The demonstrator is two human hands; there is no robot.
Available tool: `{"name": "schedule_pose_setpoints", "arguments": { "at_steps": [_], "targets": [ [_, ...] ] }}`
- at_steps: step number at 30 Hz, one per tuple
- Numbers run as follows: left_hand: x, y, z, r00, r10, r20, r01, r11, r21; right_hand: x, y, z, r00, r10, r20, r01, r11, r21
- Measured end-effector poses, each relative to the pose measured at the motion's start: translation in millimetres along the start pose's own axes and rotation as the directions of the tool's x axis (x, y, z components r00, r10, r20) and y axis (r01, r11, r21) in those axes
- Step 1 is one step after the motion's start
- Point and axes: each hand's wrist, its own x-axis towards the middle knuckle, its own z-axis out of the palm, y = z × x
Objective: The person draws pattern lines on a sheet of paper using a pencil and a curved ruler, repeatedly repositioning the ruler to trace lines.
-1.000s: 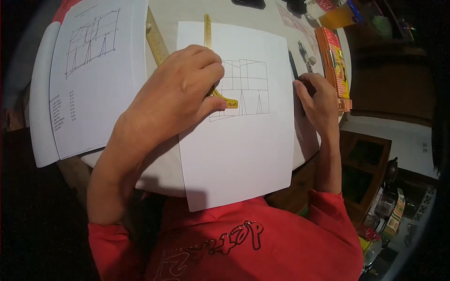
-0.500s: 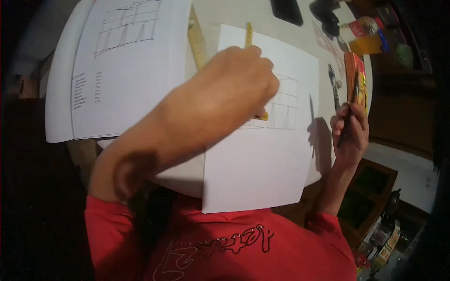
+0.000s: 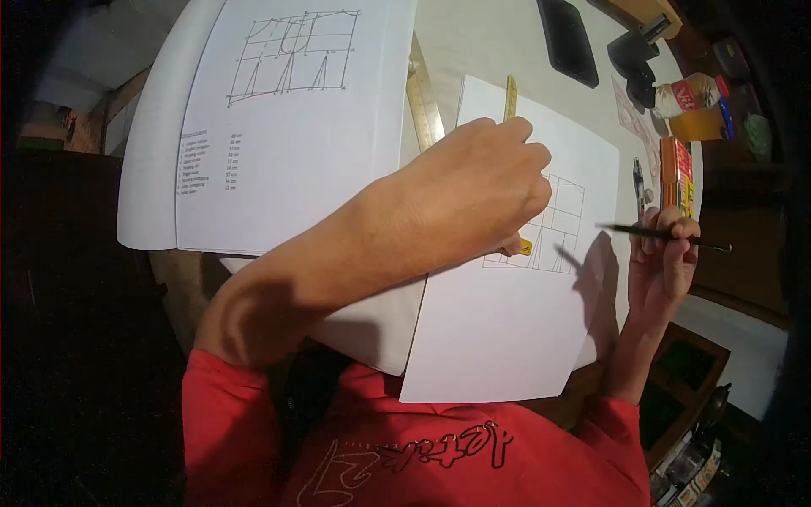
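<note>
Left hand: fingers curled closed on the yellow curved ruler, upon the drawing sheet.
Right hand: fingers pinching the pencil, by the sheet's right edge.
Pencil tip: seemingly poised; marking would call for lowering it.

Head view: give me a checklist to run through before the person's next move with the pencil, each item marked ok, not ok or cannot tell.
1. Dark pencil gripped in the right hand: ok.
2. Pencil tip clear of the drawing sheet: ok, it looks raised, with its shadow lying apart from it.
3. Yellow ruler steadied by the left hand: ok.
4. Ruler edge lined up with a drawn line: cannot tell, the left hand covers most of it.
5. Sheet fully supported by the table: not ok, its near end reaches past the edge.
6. Diagram on the printed page uncovered: ok.
</note>
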Motion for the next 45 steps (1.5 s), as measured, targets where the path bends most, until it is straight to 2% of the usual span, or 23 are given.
{"name": "schedule_pose_setpoints", "arguments": {
  "at_steps": [3, 8, 10, 12, 14, 15, 17, 23, 28, 32, 38, 43, 45],
  "targets": [
    [0, 1, 0, 1.000, -0.005, 0.015, 0.005, 1.000, -0.011, 6, 1, 1, 1.000, -0.030, -0.010, 0.029, 0.999, -0.044],
    [-3, -1, -4, 1.000, 0.014, -0.019, -0.015, 0.997, -0.069, 6, -2, 17, 0.984, 0.176, -0.015, -0.176, 0.969, -0.171],
    [-4, -5, -2, 0.998, 0.023, -0.057, -0.027, 0.997, -0.074, 13, -1, 28, 0.978, 0.203, -0.046, -0.208, 0.956, -0.205],
    [-3, -6, 1, 0.994, 0.038, -0.099, -0.046, 0.995, -0.090, 23, -7, 41, 0.882, 0.451, -0.137, -0.468, 0.869, -0.159],
    [-3, -5, -1, 0.997, 0.032, -0.074, -0.040, 0.993, -0.111, 30, 5, 45, 0.925, 0.369, -0.093, -0.375, 0.926, -0.050],
    [-4, -5, -4, 0.999, 0.013, -0.046, -0.018, 0.993, -0.115, 34, 7, 45, 0.922, 0.370, -0.111, -0.378, 0.923, -0.064],
    [-5, -3, -8, 0.999, -0.029, 0.015, 0.030, 0.992, -0.121, 38, 10, 45, 0.937, 0.349, -0.033, -0.348, 0.913, -0.214],
    [-5, 0, -10, 0.995, -0.067, 0.071, 0.075, 0.989, -0.126, 29, 20, 48, 0.918, 0.389, -0.077, -0.397, 0.895, -0.205],
    [-5, 0, -10, 0.995, -0.081, 0.066, 0.089, 0.989, -0.119, 23, 23, 50, 0.944, 0.331, -0.004, -0.315, 0.894, -0.319],
    [-6, -1, -9, 0.996, -0.069, 0.048, 0.074, 0.990, -0.120, 32, 13, 54, 0.926, 0.374, -0.050, -0.377, 0.913, -0.155],
    [-11, -11, -6, 0.999, -0.027, 0.032, 0.032, 0.986, -0.165, 43, 22, 49, 0.912, 0.403, 0.083, -0.387, 0.909, -0.158],
    [-17, -20, -3, 0.992, -0.103, -0.079, 0.082, 0.970, -0.228, 37, 37, 41, 0.932, 0.347, 0.103, -0.336, 0.936, -0.108],
    [-17, -19, -12, 0.998, -0.065, 0.005, 0.065, 0.969, -0.239, 39, 36, 40, 0.925, 0.362, 0.111, -0.358, 0.932, -0.061]
  ]
}}
